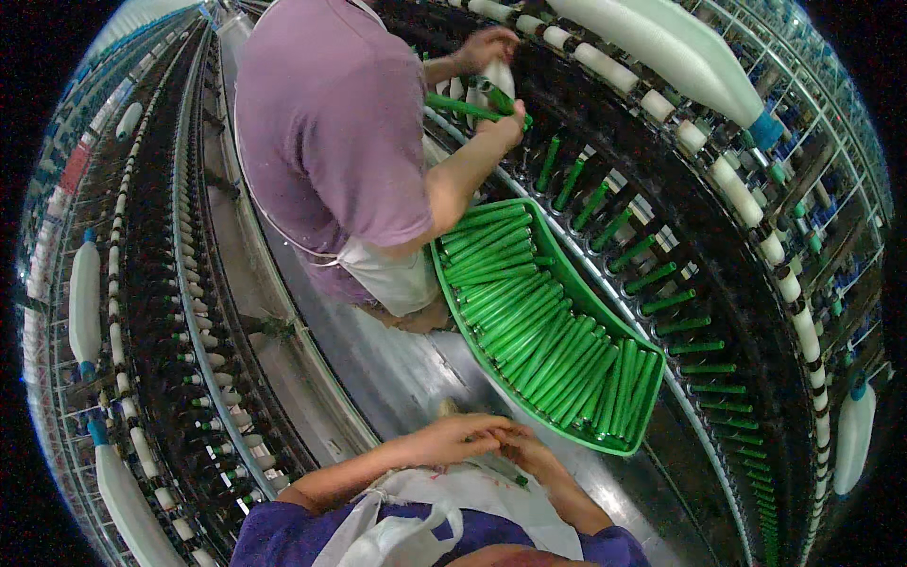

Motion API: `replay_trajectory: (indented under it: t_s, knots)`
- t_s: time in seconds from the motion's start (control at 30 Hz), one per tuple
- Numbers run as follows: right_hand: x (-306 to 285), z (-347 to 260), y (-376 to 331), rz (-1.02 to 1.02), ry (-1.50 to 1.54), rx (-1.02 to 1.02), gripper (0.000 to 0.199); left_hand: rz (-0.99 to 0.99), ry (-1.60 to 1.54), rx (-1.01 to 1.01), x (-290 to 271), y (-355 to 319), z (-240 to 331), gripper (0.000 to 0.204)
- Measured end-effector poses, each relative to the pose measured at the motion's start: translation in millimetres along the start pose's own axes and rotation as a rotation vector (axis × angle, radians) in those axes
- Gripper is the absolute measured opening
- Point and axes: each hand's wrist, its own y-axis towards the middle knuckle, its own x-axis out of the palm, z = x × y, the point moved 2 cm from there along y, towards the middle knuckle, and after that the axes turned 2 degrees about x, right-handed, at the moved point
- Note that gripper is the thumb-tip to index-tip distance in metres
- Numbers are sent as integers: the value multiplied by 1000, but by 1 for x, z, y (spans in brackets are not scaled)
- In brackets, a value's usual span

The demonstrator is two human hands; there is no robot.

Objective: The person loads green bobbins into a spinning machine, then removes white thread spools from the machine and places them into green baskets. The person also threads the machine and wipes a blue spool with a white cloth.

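Note:
My left hand (461, 438) and my right hand (521, 446) meet in front of my white apron (491, 484), fingers curled and pressed together. Whatever lies between them, if anything, is hidden or too small to name. Just beyond, to the right, is a long green crate (542, 416) full of green bobbin tubes (534, 317), mostly laid side by side. Ahead of me another person in a mauve shirt (331, 123) has green tubes (463, 107) in one hand, while the other hand is at a white yarn bobbin (498, 74).
On the right, a spinning frame carries a curved row of upright green tubes (631, 253) beside a metal rail (690, 402). Large white roving bobbins (671, 57) hang above it. Another frame with yarn bobbins (215, 359) runs along the left. A narrow grey floor aisle (378, 364) lies between.

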Motion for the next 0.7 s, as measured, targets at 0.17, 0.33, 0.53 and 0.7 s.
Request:
replay_trajectory:
  t_s: [0.17,0.33,0.53,0.7]
  knots:
    - [30,-12,19,-197,207,-276,43,-9,85,114,-3,0,-4,39]
    - [63,-41,27,-80,205,-283,46,-59,192,-26,-17,-11,-15,38]
    - [70,-46,16,-124,201,-266,43,-45,113,-6,-24,-8,-14,38]
    - [57,-66,24,-207,160,-298,43,45,203,88,-15,16,-13,32]
